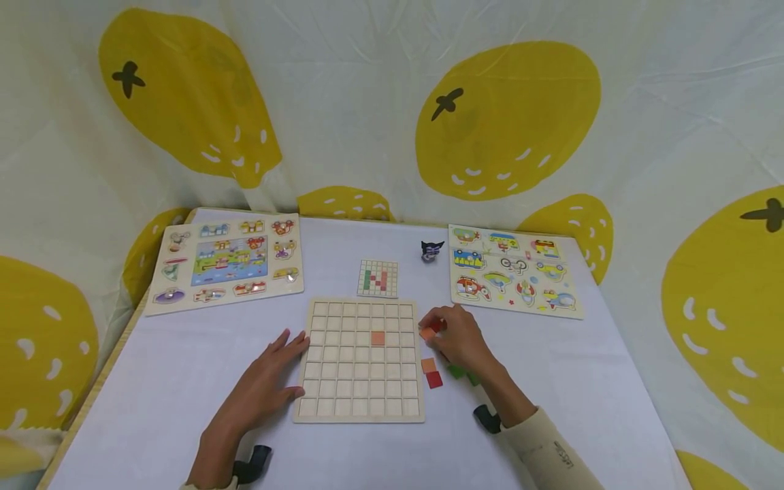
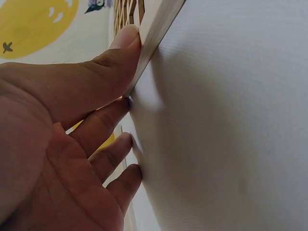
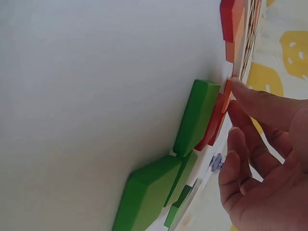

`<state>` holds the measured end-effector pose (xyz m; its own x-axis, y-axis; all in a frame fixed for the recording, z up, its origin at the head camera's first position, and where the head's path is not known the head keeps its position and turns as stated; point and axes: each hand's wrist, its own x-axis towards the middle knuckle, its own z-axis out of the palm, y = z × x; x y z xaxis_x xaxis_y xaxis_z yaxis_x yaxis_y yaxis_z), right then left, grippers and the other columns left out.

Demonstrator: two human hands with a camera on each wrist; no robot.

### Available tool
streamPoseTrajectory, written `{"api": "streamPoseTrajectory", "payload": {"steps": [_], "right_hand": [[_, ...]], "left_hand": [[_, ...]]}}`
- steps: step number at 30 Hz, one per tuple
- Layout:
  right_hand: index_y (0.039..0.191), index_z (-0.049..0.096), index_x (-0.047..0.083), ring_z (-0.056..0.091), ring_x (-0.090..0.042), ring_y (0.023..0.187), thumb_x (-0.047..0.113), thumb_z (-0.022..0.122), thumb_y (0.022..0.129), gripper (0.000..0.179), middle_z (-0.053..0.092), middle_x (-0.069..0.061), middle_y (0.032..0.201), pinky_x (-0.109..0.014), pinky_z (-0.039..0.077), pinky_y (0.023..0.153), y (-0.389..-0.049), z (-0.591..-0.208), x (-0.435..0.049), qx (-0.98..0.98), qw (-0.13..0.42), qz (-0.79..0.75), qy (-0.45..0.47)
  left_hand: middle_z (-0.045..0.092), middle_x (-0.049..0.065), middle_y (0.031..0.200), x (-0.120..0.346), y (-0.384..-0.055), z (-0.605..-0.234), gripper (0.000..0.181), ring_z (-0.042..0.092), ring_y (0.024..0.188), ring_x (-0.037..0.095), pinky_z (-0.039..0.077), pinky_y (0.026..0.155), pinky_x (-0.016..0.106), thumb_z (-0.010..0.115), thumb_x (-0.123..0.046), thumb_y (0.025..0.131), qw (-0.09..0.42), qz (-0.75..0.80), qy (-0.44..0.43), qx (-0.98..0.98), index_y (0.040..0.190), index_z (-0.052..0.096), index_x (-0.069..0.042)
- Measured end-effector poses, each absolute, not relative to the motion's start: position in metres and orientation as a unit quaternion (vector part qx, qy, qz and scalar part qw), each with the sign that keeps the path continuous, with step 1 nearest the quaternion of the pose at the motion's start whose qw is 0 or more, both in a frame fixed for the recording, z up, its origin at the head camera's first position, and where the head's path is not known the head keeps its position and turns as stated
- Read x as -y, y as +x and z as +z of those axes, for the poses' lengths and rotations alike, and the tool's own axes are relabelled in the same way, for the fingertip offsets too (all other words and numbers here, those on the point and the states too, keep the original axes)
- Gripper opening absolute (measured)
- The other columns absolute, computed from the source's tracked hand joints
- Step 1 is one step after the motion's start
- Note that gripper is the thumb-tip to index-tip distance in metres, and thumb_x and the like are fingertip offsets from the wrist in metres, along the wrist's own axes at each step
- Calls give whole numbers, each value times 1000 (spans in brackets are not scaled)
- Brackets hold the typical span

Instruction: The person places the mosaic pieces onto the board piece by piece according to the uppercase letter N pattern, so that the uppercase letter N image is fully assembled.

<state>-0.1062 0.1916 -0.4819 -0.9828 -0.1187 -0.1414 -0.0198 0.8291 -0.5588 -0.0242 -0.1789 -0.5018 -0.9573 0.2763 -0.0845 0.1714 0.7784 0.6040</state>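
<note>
A wooden grid board lies on the white table, with one orange tile set in a cell of its upper part. My left hand rests with spread fingers against the board's left edge; the thumb touches the rim in the left wrist view. At the board's right side, my right hand pinches another orange tile between thumb and index finger. Beside that tile are red tiles. Several green tiles lie close by, partly hidden under the right hand in the head view.
Below the right hand lie an orange tile and a red tile. A small pattern card sits behind the board, near a dark figurine. Picture puzzles stand farther back, one at left and one at right.
</note>
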Motion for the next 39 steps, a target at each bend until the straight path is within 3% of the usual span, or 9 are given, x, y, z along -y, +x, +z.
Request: {"api": "streamPoseTrajectory", "payload": {"steps": [8,16,29,39], "right_hand": [[100,82,18,55,-19,94,7,86,87,18,72,1,96,-35,48,85,-106,-484,-193,-955,78,-282,-50],[92,80,18,54,-17,87,11,89,86,13,63,2,84,-31,47,76,-106,-484,-198,-956,84,-277,-47],[89,73,20,53,-18,83,17,90,86,18,61,1,80,-28,45,65,-97,-477,-198,-946,73,-315,-13],[92,74,20,54,-18,84,16,90,85,18,67,4,82,-29,45,72,-87,-476,-186,-933,72,-353,-4]], "left_hand": [[44,5,170,178,-23,-502,95,28,163,39,38,122,66,95,-8,74,86,316,115,-938,158,51,-10],[44,5,170,177,-23,-501,95,27,163,39,37,123,66,95,-7,74,90,317,110,-938,158,51,-11],[43,4,170,176,-23,-499,95,26,163,39,36,123,67,95,-7,74,95,316,105,-938,159,51,-11],[44,6,170,176,-23,-497,94,28,163,40,37,122,67,94,-6,74,91,315,110,-938,158,51,-9]]}}
